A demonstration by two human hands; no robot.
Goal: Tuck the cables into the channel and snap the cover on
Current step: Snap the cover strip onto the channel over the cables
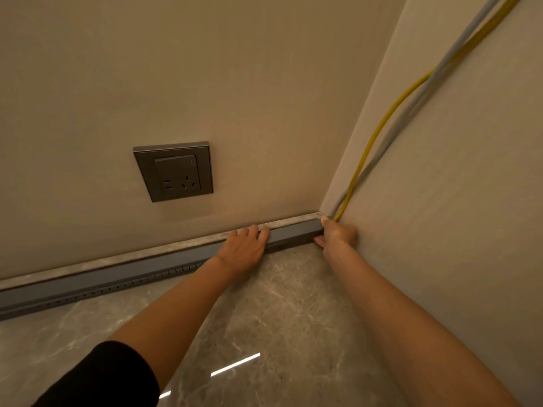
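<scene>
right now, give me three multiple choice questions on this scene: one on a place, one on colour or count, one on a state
1. Where is the wall socket?
A) on the wall above the channel cover
B) on the floor
C) on the ceiling

2. What runs down the right wall?
A) one black cable
B) a yellow cable and a grey cable
C) four white cables

3. What is the left hand doing?
A) hanging idle
B) pressing on the channel cover
C) holding scissors

Key: 1 A, it is mounted above the cover; 2 B, both colours show; 3 B, its fingers lie over it.
</scene>
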